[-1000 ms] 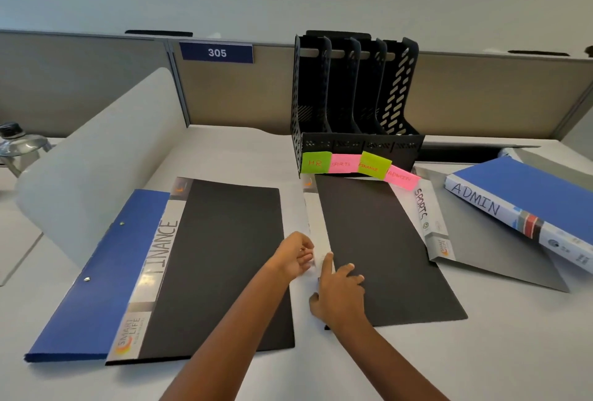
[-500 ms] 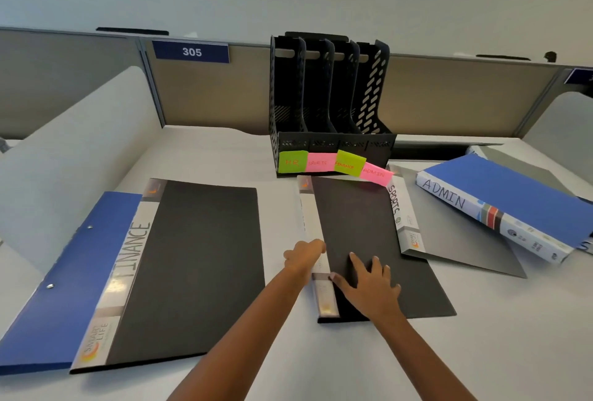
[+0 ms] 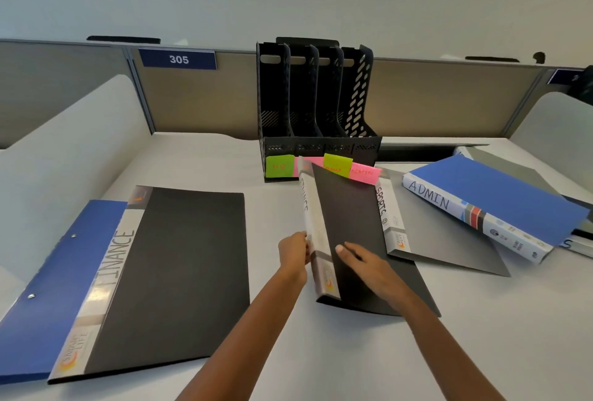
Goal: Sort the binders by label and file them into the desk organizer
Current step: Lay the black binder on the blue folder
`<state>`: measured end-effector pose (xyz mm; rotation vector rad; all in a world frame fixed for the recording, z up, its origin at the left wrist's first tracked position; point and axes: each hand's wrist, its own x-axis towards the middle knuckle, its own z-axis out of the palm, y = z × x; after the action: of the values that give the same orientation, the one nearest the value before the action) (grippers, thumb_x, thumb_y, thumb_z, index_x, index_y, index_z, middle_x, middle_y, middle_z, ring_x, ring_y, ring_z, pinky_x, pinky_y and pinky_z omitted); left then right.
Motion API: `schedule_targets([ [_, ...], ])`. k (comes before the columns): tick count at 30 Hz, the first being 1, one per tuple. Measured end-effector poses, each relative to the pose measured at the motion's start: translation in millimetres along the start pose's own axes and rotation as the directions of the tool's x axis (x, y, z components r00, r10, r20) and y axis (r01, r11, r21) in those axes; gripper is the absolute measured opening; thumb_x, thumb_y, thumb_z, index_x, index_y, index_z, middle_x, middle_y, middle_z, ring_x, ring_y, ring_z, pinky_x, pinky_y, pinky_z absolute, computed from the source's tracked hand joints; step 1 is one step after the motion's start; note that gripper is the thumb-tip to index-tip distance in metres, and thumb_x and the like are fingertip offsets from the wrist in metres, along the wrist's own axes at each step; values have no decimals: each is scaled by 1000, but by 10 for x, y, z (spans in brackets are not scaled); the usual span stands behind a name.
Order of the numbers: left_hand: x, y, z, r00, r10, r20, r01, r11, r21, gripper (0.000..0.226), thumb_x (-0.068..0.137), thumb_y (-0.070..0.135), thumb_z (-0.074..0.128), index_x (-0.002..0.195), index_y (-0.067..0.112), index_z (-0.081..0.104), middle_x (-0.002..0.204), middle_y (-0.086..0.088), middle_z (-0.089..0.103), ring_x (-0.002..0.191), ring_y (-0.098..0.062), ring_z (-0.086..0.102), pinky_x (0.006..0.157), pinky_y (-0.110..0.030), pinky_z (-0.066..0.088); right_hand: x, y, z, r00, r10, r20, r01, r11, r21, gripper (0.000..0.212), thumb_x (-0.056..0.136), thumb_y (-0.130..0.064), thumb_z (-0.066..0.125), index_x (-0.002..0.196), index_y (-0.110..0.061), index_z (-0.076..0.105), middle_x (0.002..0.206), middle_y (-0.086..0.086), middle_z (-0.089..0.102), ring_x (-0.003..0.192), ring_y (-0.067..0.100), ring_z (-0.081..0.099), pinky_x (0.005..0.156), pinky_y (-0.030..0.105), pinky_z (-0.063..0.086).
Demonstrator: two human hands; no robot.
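Note:
A black binder (image 3: 353, 224) in the middle of the desk is tilted up on its spine side. My left hand (image 3: 293, 254) grips that spine edge from the left. My right hand (image 3: 362, 261) lies flat on its black cover. The black desk organizer (image 3: 317, 96) stands behind it, with green and pink sticky labels (image 3: 279, 166) on its front lip. A black binder marked FINANCE (image 3: 167, 272) lies flat at the left on a blue one (image 3: 61, 278). A grey SPORTS binder (image 3: 430, 240) and a blue ADMIN binder (image 3: 487, 205) lie at the right.
A beige partition (image 3: 199, 102) with a blue 305 plate runs behind the desk. White curved side panels (image 3: 64, 150) rise at left and far right. More binders lie under the ADMIN binder at the right edge (image 3: 577, 240).
The middle binder's spine side has lifted off the desk, and writing on the spine now shows. My left hand has moved under that edge; my right hand stays on the cover.

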<state>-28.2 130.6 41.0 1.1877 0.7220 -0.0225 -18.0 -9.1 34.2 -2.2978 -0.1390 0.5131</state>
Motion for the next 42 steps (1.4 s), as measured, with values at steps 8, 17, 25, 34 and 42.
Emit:
schedule_targets([
  [8, -363, 306, 502, 948, 287, 136, -282, 958, -53, 23, 91, -4, 43, 100, 9, 59, 86, -6, 63, 69, -11, 61, 53, -11, 53, -156, -131, -607, 1000, -11, -1, 11, 957, 292, 65, 73, -64, 40, 130, -34, 39, 141, 4, 41, 130, 25, 37, 110, 48, 31],
  [17, -394, 343, 613, 929, 346, 135, -352, 936, 20, 26, 93, 0, 44, 113, 2, 60, 85, -2, 61, 69, -7, 61, 55, -11, 53, -145, -56, -745, 999, -19, 34, 5, 924, 383, 24, 86, -52, 41, 106, -40, 38, 137, 7, 44, 127, 27, 41, 107, 51, 36],
  [25, -370, 352, 626, 935, 336, 117, -341, 940, 26, 16, 94, 3, 44, 100, 9, 58, 80, 1, 61, 68, -9, 61, 52, -10, 52, -117, -40, -742, 999, -10, 51, -10, 929, 369, 34, 87, -51, 40, 118, -39, 36, 140, 6, 40, 129, 28, 38, 106, 49, 36],
  [34, -239, 329, 500, 976, 146, 163, -195, 918, 346, 57, 87, 26, 61, 132, 8, 30, 128, -12, 48, 116, -26, 53, 94, -36, 49, -51, 59, -578, 999, -32, 12, 28, 957, 290, 46, 90, -41, 48, 132, -20, 47, 138, 4, 45, 112, 14, 41, 90, 31, 34],
  [42, -166, 296, -66, 989, 128, 79, -146, 942, 302, 34, 95, 17, 47, 128, 10, 40, 126, -14, 53, 94, -23, 54, 79, -32, 48, 97, 295, -197, 969, 164, -184, -106, 952, 288, 64, 90, -32, 56, 142, -7, 28, 149, 13, 33, 135, 32, 34, 109, 43, 30],
])
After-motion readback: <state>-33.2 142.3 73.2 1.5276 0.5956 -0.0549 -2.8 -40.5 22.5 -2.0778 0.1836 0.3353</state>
